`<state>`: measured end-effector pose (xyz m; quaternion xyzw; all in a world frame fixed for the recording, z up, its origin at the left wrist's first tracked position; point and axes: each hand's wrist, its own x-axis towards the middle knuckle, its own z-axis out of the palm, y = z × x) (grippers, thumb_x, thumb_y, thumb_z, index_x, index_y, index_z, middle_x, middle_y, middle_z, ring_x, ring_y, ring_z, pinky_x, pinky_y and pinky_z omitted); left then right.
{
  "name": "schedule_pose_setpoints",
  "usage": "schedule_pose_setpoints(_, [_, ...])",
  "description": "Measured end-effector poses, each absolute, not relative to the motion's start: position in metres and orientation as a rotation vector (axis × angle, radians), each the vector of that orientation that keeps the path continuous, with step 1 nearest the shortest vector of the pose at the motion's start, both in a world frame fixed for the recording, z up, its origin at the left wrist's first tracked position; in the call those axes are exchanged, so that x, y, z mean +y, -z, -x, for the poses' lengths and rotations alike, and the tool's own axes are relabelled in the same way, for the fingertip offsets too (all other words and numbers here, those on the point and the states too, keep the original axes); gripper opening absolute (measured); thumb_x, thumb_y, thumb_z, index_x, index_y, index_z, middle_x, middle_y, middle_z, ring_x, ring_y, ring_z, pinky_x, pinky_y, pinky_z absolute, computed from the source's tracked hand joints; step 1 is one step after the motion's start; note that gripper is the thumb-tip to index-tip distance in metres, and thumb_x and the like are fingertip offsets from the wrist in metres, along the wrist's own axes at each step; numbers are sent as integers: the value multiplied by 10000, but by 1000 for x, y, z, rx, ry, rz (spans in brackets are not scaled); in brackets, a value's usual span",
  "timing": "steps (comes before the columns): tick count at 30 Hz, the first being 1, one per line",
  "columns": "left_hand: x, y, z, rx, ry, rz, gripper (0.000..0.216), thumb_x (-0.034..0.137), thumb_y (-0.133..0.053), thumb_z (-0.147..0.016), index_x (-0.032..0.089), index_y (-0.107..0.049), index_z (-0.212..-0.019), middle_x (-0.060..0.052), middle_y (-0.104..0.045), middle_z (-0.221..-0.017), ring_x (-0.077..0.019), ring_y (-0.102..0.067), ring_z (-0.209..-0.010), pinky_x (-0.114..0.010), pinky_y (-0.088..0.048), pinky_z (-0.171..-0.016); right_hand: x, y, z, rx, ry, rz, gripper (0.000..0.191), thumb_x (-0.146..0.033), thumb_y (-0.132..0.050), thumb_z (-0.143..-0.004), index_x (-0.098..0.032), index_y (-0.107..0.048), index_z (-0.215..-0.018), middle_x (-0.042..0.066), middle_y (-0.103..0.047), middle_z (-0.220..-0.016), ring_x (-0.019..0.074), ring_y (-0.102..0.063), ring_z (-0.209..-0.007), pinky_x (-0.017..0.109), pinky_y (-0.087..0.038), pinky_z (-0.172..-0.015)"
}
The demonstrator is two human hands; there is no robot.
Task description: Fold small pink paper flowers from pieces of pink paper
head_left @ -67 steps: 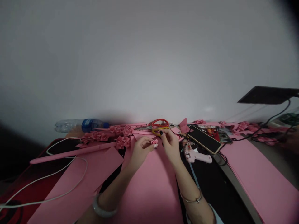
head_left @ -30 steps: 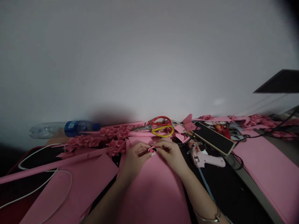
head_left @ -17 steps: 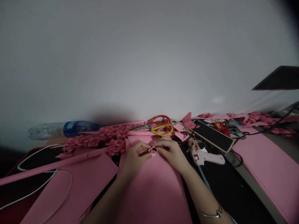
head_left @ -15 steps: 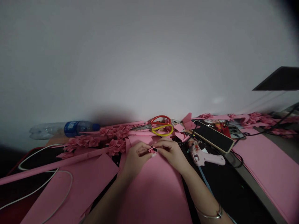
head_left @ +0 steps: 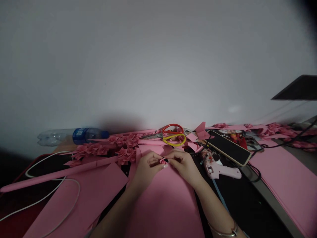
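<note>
Between my two hands is a small folded piece of pink paper (head_left: 162, 161), pinched at the fingertips. My left hand (head_left: 150, 165) is closed on its left side, with thumb and forefinger together. On the other side my right hand (head_left: 181, 164) grips it, also in a pinch; the fingers partly cover the paper. Both hands are above a large pink sheet (head_left: 165, 201). Just beyond them lie scissors (head_left: 174, 139) with one red and one yellow handle. Folded pink paper flowers (head_left: 125, 155) are left of my left hand.
A clear plastic bottle (head_left: 58, 137) lies at the back left, near white cable loops (head_left: 78, 191) and a rolled pink paper tube (head_left: 56, 174). To the right are a glue gun (head_left: 226, 171), a phone (head_left: 228, 147), black cables and more pink sheets (head_left: 284, 175). A wall (head_left: 158, 66) rises behind.
The whole view has shifted slightly, so things appear a little further right. Both hands keep their pinch on the folded paper, with only slight finger movement.
</note>
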<state>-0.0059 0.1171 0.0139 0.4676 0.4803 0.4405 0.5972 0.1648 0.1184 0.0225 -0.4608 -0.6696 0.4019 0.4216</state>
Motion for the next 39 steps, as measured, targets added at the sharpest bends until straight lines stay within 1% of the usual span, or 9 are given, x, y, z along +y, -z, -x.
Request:
schedule_pose_setpoints(8, [117,-12,5,1101,-1042,-1074,176,179,-775,-623,191,-637,-731,1,-720,-726,-172,-692,-741,-270,-515,-705,117,-22,-161,-1644,-976,1196,155,-166,-619,-823,-188,-741,-731,45,-678,-753,177,-602,-719,289,-460,-690])
schedule_pose_setpoints(12, [117,-12,5,1081,-1060,-1024,195,224,-774,-643,192,-624,-763,5,-712,-710,-162,-677,-700,-261,-511,-667,117,-21,-160,-1615,-965,1216,154,-181,-617,-820,-188,-725,-710,41,-664,-732,180,-593,-719,293,-452,-684])
schedule_pose_setpoints(16, [118,-13,6,1067,-1055,-1006,190,256,-764,-666,193,-624,-778,-5,-718,-718,-164,-678,-701,-274,-521,-684,117,-20,-159,-1586,-996,1228,117,-207,-621,-811,-180,-721,-756,46,-674,-765,182,-603,-731,296,-455,-685])
schedule_pose_setpoints(21, [117,-15,5,1080,-1033,-1036,211,286,-773,-672,191,-629,-793,-8,-701,-758,-169,-670,-731,-275,-527,-679,117,-22,-160,-1533,-958,1215,127,-219,-602,-824,-178,-719,-848,51,-691,-842,180,-616,-768,295,-464,-695])
schedule_pose_setpoints(25, [115,-13,3,1077,-1022,-1051,247,230,-757,-653,209,-605,-846,11,-679,-741,-165,-662,-716,-267,-519,-660,117,-23,-159,-1514,-980,1176,96,-214,-637,-802,-184,-721,-835,41,-667,-826,173,-601,-751,289,-459,-675])
schedule_pose_setpoints(30, [114,-12,2,1163,-1033,-1180,186,164,-727,-610,223,-594,-725,23,-639,-672,-174,-643,-684,-263,-488,-629,116,-24,-157,-1557,-1074,1147,19,-190,-672,-768,-190,-688,-758,31,-640,-802,173,-589,-751,296,-453,-685])
schedule_pose_setpoints(34, [113,-13,3,1215,-1003,-1252,182,169,-711,-612,226,-539,-622,38,-580,-609,-168,-588,-625,-265,-453,-595,115,-25,-156,-1588,-1072,1140,72,-164,-634,-781,-197,-640,-717,17,-613,-780,166,-560,-742,288,-431,-682])
schedule_pose_setpoints(36, [112,-14,3,1207,-988,-1259,183,197,-711,-634,226,-531,-622,32,-598,-633,-171,-595,-645,-268,-455,-610,115,-25,-156,-1580,-1067,1126,115,-171,-621,-797,-196,-606,-686,14,-589,-771,162,-545,-738,281,-417,-675])
schedule_pose_setpoints(39, [111,-15,3,1155,-962,-1228,129,227,-710,-669,229,-582,-674,10,-660,-705,-191,-643,-720,-280,-481,-663,115,-25,-156,-1555,-1087,1095,167,-199,-608,-831,-198,-570,-668,11,-558,-766,160,-535,-738,277,-409,-676])
